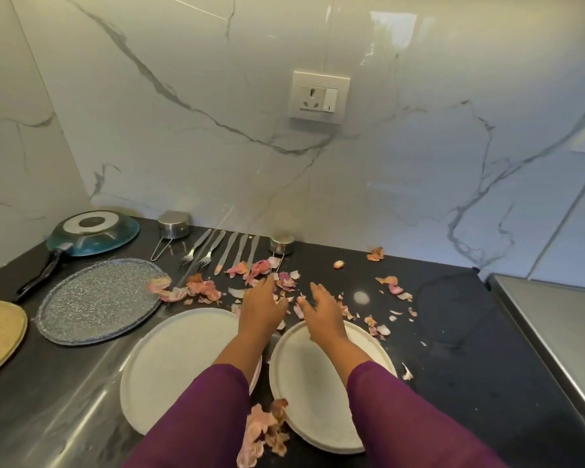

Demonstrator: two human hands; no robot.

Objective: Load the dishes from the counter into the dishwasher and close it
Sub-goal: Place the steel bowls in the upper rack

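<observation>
You had a first plate (169, 359) at lower centre and a second plate (318, 410) just right of it, with peels (203, 288) scattered above both. The cutlery (223, 248) lay above those, and the pan (95, 234) sat far left, above a tray (98, 302).

We find the dark counter (470, 349) open on its right side, between the right white plate (304, 383) and the raised steel surface (554, 325); only thin scraps of onion peel (395, 288) lie there. The front left corner is likewise bare. The centre is crowded: the left white plate (169, 359) sits just beside the right one, with a peel heap (264, 430) at their near gap. Behind, forks and knives (223, 248) and two steel cups (173, 224) line the marble wall (385, 163). A speckled plate (98, 302) and an upturned frying pan (95, 234) fill the left.
</observation>
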